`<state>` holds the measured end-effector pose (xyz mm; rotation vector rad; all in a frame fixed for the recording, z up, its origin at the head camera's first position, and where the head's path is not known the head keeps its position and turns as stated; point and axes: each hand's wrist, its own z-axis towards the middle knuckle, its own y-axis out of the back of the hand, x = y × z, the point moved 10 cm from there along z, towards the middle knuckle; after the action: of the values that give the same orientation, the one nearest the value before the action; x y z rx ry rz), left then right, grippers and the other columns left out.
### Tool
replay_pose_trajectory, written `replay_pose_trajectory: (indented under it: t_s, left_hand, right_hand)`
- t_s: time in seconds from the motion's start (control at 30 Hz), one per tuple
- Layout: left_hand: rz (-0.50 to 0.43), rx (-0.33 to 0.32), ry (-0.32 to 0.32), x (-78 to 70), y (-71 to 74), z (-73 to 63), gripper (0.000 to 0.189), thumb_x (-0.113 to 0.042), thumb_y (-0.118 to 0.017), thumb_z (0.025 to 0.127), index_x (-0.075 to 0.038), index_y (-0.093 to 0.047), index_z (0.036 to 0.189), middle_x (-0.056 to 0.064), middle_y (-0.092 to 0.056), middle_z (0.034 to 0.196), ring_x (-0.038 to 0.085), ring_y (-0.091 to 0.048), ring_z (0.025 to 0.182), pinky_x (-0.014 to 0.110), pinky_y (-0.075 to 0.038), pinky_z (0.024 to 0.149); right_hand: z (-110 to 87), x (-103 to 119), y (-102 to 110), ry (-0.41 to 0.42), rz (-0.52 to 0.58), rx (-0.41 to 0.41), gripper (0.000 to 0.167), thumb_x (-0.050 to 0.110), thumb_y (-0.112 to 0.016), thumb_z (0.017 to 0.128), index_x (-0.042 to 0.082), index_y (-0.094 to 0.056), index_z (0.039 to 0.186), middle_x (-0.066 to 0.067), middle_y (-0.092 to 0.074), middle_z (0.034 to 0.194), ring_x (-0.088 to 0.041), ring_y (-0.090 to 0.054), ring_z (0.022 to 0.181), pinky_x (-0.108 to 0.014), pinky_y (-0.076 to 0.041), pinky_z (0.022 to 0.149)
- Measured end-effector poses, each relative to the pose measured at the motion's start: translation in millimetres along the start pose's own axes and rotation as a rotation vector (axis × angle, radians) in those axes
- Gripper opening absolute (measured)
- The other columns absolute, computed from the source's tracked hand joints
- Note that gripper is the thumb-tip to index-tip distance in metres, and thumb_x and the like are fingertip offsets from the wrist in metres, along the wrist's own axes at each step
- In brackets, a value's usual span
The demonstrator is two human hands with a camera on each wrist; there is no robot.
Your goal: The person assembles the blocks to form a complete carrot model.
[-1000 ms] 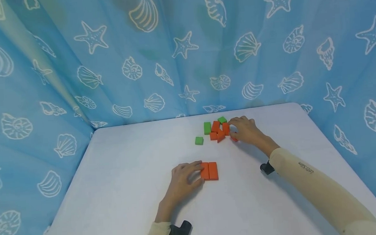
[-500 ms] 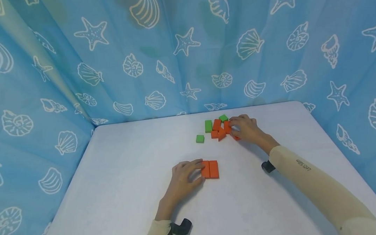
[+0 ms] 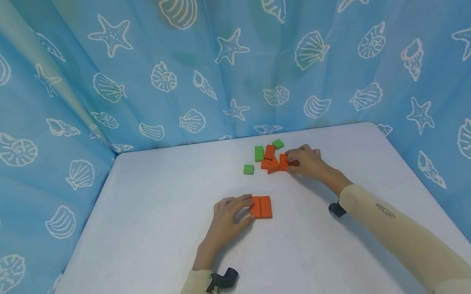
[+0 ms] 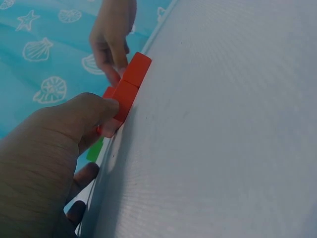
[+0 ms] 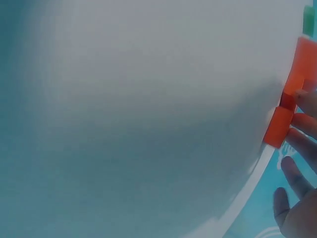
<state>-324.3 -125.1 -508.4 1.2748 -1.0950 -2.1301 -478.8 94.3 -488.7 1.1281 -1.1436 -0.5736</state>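
Two flat orange wooden blocks lie side by side mid-table, the left one [image 3: 256,211] and the right one [image 3: 265,207]. My left hand [image 3: 224,217] pinches the left block between thumb and fingers at its ends; the thumb [image 4: 96,110] shows on its near end in the left wrist view. Farther back, my right hand [image 3: 308,162] grips an orange rectangular block [image 3: 283,163] at the right of a small cluster. Another orange piece [image 3: 294,163] shows beneath that hand, mostly hidden. An orange triangular block [image 3: 274,166] sits close on the left of the gripped one.
Around the cluster lie an orange square block [image 3: 265,163], an orange rectangular block [image 3: 269,152], a green rectangular block [image 3: 259,153] and two green squares, one behind [image 3: 278,144] and one at left [image 3: 248,169]. The white table [image 3: 152,221] meets a blue shell-print curtain [image 3: 200,56].
My right hand has shifted slightly, its fingers now around the orange block at the cluster's right. The triangular block has slid left against its neighbours. My left hand keeps its hold.
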Motion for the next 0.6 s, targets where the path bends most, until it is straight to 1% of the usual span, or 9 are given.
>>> replay_pose_trajectory:
  t_s: [0.1, 0.2, 0.33, 0.6]
  left_hand:
    - [-0.006, 0.000, -0.002, 0.8, 0.1, 0.6, 0.040, -0.033, -0.070, 0.093, -0.024, -0.065, 0.132, -0.008, -0.053, 0.146, 0.022, -0.046, 0.127, 0.050, -0.029, 0.106]
    - [0.002, 0.001, -0.002, 2.0, -0.9, 0.8, 0.039, -0.033, -0.070, 0.094, -0.024, -0.065, 0.131, -0.009, -0.053, 0.146, 0.021, -0.046, 0.127, 0.049, -0.029, 0.106]
    - [0.012, 0.008, 0.008, 3.1, -2.6, 0.3, 0.039, -0.033, -0.070, 0.094, -0.026, -0.064, 0.132, -0.010, -0.053, 0.146, 0.020, -0.045, 0.127, 0.048, -0.029, 0.105]
    - [-0.001, 0.001, 0.011, 2.0, -1.2, 0.7, 0.040, -0.035, -0.070, 0.093, -0.026, -0.064, 0.132, -0.010, -0.053, 0.146, 0.019, -0.045, 0.127, 0.049, -0.028, 0.106]
  right_hand:
    - [-4.7, 3, -2, 0.008, -0.034, 0.002, 0.029, 0.022, -0.077, 0.089, 0.009, -0.072, 0.114, -0.011, -0.062, 0.132, -0.034, -0.043, 0.117, -0.050, -0.033, 0.086]
    - [-9.3, 5, -6, 0.012, -0.038, 0.009, 0.027, 0.022, -0.078, 0.088, 0.011, -0.073, 0.112, -0.010, -0.062, 0.132, -0.031, -0.044, 0.112, -0.046, -0.033, 0.082]
    - [-16.0, 7, -9, 0.010, -0.003, 0.020, 0.027, 0.021, -0.078, 0.088, 0.011, -0.074, 0.113, -0.011, -0.061, 0.134, -0.031, -0.044, 0.112, -0.044, -0.033, 0.082]
    - [-30.9, 12, -10, 0.039, -0.008, 0.007, 0.030, 0.022, -0.078, 0.088, 0.012, -0.073, 0.115, -0.011, -0.060, 0.137, -0.029, -0.045, 0.113, -0.043, -0.034, 0.082]
